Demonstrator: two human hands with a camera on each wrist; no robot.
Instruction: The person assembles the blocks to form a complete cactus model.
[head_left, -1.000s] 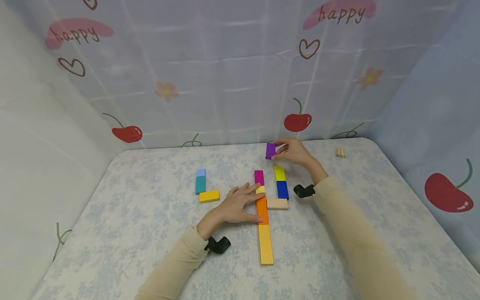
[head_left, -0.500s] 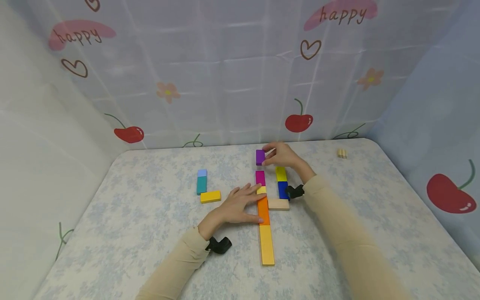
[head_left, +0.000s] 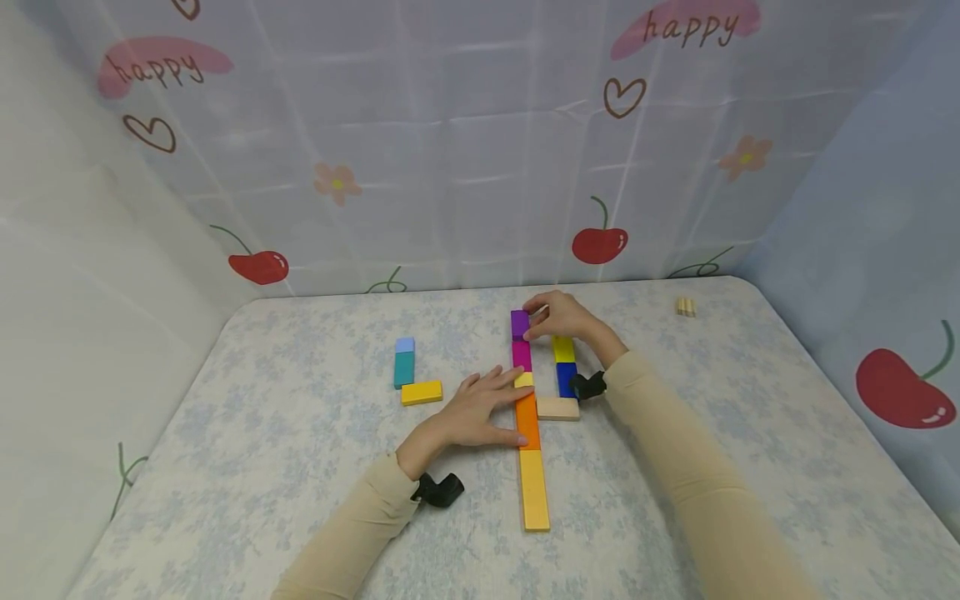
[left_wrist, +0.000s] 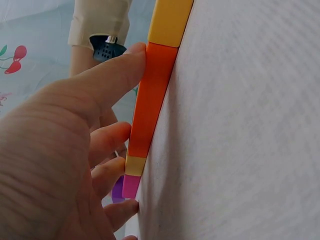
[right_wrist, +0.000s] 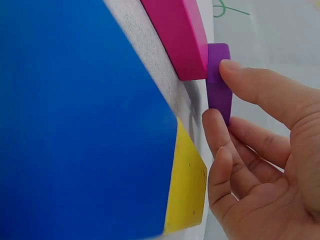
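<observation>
In the head view a column of blocks lies along the table: a long light-yellow block (head_left: 534,492), an orange block (head_left: 527,421), a small pale-yellow block (head_left: 523,380) and a magenta block (head_left: 521,357). My left hand (head_left: 463,415) rests with spread fingers on the column; its thumb touches the orange block near the light-yellow one. At the far end, my right hand (head_left: 566,321) pinches a purple block (head_left: 519,324) between thumb and fingers. That purple block (right_wrist: 219,82) is right at the end of the magenta block (right_wrist: 182,40) in the right wrist view.
Right of the column lie a natural-wood block (head_left: 558,408), a blue block (head_left: 566,379) and a yellow block (head_left: 563,349). To its left are an amber block (head_left: 422,392), a teal block (head_left: 403,370) and a light-blue block (head_left: 405,344). Small wooden pieces (head_left: 686,307) lie far right.
My right hand has carried the purple block leftward, then toward me, up to the magenta block's far end. The left hand has stayed on the column.
</observation>
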